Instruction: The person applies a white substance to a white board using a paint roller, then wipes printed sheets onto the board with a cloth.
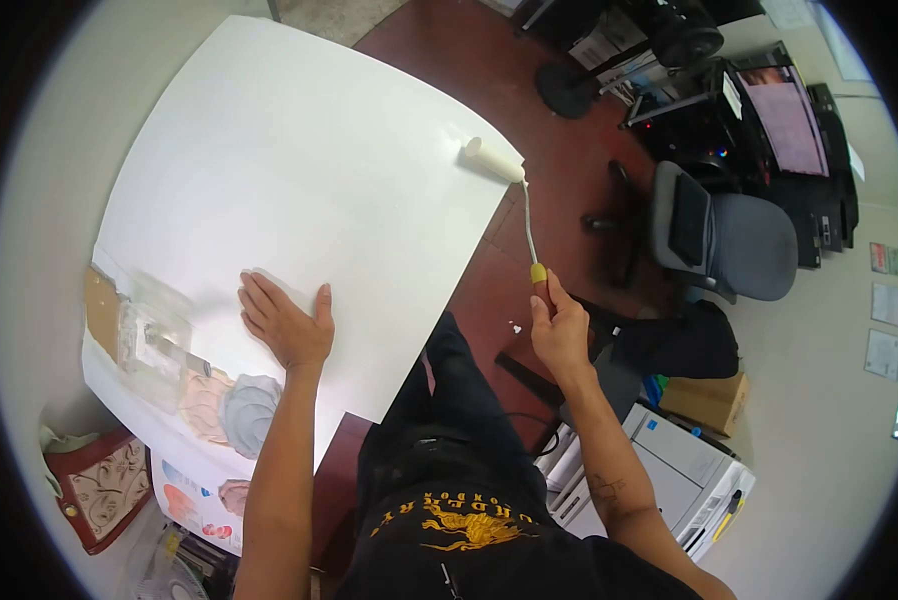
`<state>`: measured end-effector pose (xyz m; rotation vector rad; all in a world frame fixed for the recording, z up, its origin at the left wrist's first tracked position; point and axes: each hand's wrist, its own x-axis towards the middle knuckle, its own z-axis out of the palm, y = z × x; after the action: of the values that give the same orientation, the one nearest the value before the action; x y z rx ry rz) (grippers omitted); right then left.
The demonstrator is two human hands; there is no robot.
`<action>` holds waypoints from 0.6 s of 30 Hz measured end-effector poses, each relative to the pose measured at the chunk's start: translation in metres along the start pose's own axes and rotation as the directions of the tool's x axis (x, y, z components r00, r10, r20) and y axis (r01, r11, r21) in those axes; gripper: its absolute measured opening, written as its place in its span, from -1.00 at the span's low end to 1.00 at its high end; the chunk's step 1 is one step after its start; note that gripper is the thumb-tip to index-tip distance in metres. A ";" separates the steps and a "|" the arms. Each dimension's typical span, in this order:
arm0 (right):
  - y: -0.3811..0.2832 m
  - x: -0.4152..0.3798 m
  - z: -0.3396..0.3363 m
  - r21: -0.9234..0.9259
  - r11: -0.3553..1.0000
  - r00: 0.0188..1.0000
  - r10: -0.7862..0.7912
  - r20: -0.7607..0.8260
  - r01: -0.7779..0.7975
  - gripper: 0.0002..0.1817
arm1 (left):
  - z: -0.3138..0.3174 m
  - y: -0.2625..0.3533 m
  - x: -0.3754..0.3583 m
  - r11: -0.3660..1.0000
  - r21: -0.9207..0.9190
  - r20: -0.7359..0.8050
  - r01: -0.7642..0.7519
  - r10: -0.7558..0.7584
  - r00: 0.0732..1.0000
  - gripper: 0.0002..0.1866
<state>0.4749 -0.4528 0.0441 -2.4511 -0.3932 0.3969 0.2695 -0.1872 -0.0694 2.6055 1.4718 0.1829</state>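
Observation:
My right hand (561, 330) is wrapped round the yellow-ended handle of a paint roller (494, 160). The roller's white sleeve lies at the right edge of a large white sheet (299, 130), its thin metal rod running down to my grip. Flat on the same sheet rests my left hand (287, 318), fingers spread and holding nothing. To its lower left sit a clear plastic tray (154, 335) with a brush-like tool in it, a grey cloth (252, 412) and a pinkish cloth (205, 405).
Right of the sheet stands a grey office chair (754, 245) on the red floor. A black fan (569, 90) and a monitor (784, 115) are farther back. A white printer (659, 470) and a cardboard box (704, 402) are beside my right arm. A patterned brown panel (104, 490) is at lower left.

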 end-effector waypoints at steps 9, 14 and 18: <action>0.004 0.034 -0.005 -0.217 0.967 0.990 -0.137 0.013 0.137 -0.51 | 0.000 -0.001 -0.001 0.996 -0.083 -0.004 0.027 -0.028 1.000 0.15; -0.046 0.101 -0.006 0.052 0.943 0.944 -0.327 -0.038 0.329 -0.54 | -0.002 -0.004 0.001 0.979 -0.173 0.069 0.103 -0.092 0.993 0.18; -0.081 0.076 0.013 0.259 0.925 0.940 -0.318 0.120 0.279 -0.54 | -0.013 -0.018 -0.011 0.934 -0.356 -0.013 0.034 -0.042 0.999 -0.01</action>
<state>0.5242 -0.3560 0.0698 -2.0888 -0.7353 0.4803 0.2464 -0.1870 -0.0600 2.2891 1.3472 0.4304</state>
